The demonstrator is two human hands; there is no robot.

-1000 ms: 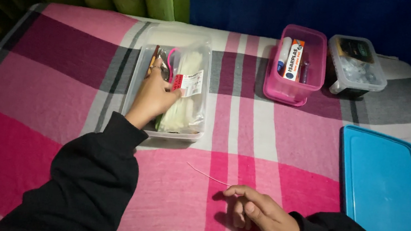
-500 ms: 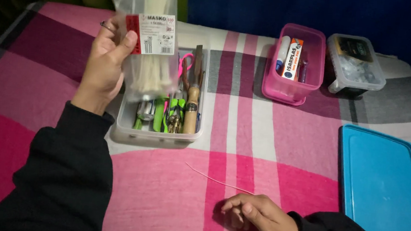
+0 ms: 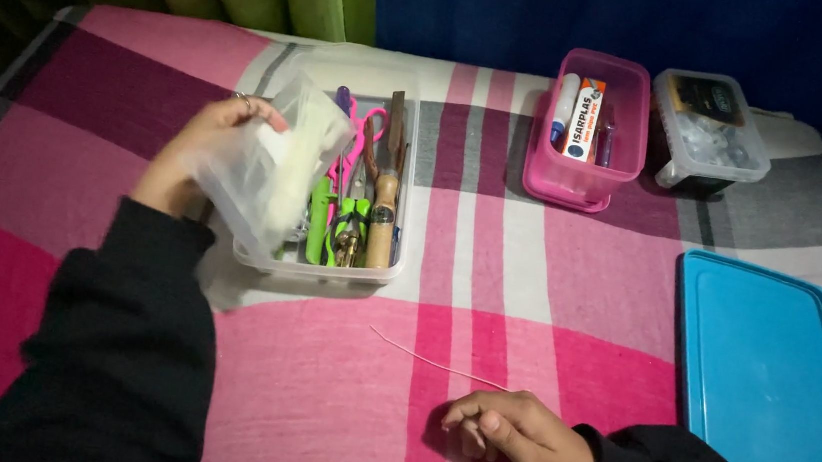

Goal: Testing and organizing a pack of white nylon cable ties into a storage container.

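The left hand [image 3: 199, 155] grips a clear bag of pale cable ties [image 3: 271, 172], fingers closed round its upper edge, and holds it tilted over the left side of the clear tool box [image 3: 327, 271]. Half a second ago the bag was held up high and upright with its label facing the camera; now it is lower, tipped on its side and blurred with motion. To handle it well, the grip should stay firm on the slippery plastic, and the bag should be kept clear of the pink scissors [image 3: 367, 146] and the wooden-handled tool [image 3: 385, 208] in the box. The right hand [image 3: 516, 440] rests loosely curled on the checked cloth [image 3: 545, 304], holding nothing, just beside a single loose cable tie [image 3: 429, 358], where it lay before.
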